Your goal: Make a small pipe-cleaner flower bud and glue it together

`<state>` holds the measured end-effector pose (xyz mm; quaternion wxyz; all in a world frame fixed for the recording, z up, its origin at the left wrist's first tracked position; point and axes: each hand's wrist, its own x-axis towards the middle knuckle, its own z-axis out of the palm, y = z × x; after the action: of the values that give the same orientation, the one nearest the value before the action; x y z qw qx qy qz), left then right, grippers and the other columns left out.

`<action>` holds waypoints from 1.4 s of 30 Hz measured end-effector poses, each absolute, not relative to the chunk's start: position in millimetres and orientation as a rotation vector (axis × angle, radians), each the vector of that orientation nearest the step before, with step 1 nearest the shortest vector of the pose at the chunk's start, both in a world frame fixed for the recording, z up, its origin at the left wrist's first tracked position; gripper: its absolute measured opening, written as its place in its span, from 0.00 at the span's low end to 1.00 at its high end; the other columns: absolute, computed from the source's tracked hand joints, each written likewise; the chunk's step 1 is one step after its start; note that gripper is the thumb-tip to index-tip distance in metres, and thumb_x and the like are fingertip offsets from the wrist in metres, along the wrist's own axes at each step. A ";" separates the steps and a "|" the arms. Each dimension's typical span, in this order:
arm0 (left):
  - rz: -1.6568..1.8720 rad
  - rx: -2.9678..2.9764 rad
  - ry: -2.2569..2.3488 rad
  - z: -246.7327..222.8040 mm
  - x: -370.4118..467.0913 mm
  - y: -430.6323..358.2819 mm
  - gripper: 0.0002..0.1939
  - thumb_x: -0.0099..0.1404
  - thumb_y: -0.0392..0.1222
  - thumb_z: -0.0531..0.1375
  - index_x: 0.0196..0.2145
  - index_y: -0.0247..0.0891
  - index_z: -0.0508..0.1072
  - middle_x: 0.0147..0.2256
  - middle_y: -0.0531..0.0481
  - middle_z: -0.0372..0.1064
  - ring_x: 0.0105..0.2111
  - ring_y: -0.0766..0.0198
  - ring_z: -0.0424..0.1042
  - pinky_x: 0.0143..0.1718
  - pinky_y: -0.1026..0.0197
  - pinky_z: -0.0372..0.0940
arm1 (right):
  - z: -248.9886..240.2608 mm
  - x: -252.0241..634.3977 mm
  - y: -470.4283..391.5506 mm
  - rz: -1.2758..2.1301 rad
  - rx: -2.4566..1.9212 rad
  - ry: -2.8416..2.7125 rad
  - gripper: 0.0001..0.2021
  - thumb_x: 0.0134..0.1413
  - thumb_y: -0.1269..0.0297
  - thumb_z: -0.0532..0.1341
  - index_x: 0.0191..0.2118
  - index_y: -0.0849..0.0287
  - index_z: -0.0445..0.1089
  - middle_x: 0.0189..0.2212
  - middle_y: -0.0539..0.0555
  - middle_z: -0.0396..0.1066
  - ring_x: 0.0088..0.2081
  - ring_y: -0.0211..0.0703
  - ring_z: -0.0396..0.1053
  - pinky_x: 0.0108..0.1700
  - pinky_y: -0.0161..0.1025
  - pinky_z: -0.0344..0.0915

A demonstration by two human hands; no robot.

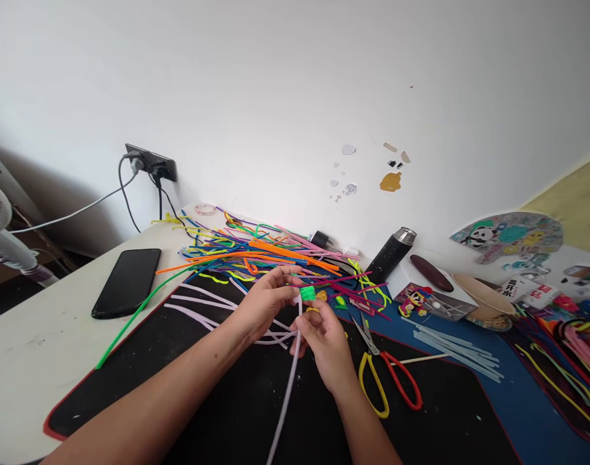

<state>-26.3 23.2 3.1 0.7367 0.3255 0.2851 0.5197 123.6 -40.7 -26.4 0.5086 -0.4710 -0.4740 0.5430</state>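
Above the black mat [217, 413], my left hand [268, 298] is closed in a pinch on a small bright green fuzzy piece [307, 294], which looks like wound pipe cleaner. A long pale lilac pipe cleaner [288, 394] runs from that piece down toward the mat's near edge. My right hand [328, 339] pinches this strand between thumb and fingers, just below the green piece. The fingers partly hide where strand and piece meet. More pale lilac pipe cleaners [203, 300] lie on the mat beyond my left forearm.
Scissors [372, 349] with yellow and red handles lie partly open at right, near glue sticks [457, 349]. Many coloured pipe cleaners [256, 248] are heaped behind my hands. A phone [127, 284] lies at left; a black thermos [390, 255] leans near a white box [433, 284].
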 end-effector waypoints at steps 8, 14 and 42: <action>1.144 0.702 0.647 1.6 -26.7 24.3 0.29 0.47 0.31 0.72 0.48 0.37 0.78 0.36 0.51 0.74 0.34 0.64 0.70 0.35 0.61 0.63 | -24.3 126.0 -40.1 1.188 -1.182 -1.157 0.22 0.58 0.45 0.70 0.46 0.58 0.72 0.22 0.44 0.66 0.17 0.30 0.54 0.18 0.30 0.48; 1.129 0.678 0.635 1.0 -26.4 23.8 0.29 0.46 0.30 0.73 0.49 0.37 0.77 0.35 0.51 0.74 0.34 0.64 0.71 0.36 0.60 0.64 | -21.5 122.9 -41.4 1.180 -1.185 -1.181 0.23 0.59 0.41 0.69 0.44 0.58 0.72 0.21 0.44 0.65 0.16 0.30 0.55 0.19 0.31 0.50; 0.881 0.496 0.525 3.6 -31.2 21.5 0.29 0.50 0.23 0.68 0.51 0.34 0.76 0.37 0.46 0.78 0.31 0.64 0.75 0.35 0.63 0.68 | -24.8 132.5 -41.1 1.140 -1.230 -1.147 0.22 0.55 0.42 0.71 0.37 0.60 0.77 0.20 0.43 0.57 0.20 0.31 0.47 0.20 0.32 0.43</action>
<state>-31.2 21.5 3.6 0.8420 0.2346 0.2486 0.4173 132.5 -41.1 -24.8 0.5268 -0.5146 -0.4798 0.4769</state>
